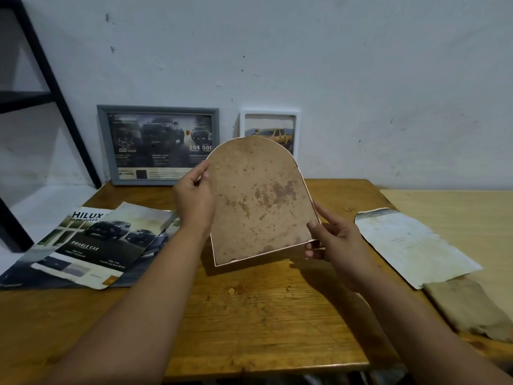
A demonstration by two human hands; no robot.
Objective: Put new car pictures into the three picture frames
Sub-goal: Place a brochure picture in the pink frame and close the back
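I hold an arch-shaped picture frame (pixel 258 201) above the wooden table (pixel 249 315), its stained brown backing board facing me and a thin pale rim around it. My left hand (pixel 194 198) grips its left edge. My right hand (pixel 333 240) pinches its lower right corner. Its front is hidden. A grey frame (pixel 158 144) with a dark truck picture leans on the wall at the back. Beside it stands a white frame (pixel 270 129) with a yellow truck picture, partly hidden by the arch frame. Several car brochure pages (pixel 91 245) lie at the table's left.
A worn pale sheet of paper (pixel 413 243) lies on the right, with a beige cloth (pixel 469 309) below it. A lighter wooden tabletop (pixel 458 207) adjoins on the right. A black metal rack (pixel 47 87) stands at the left against the white wall.
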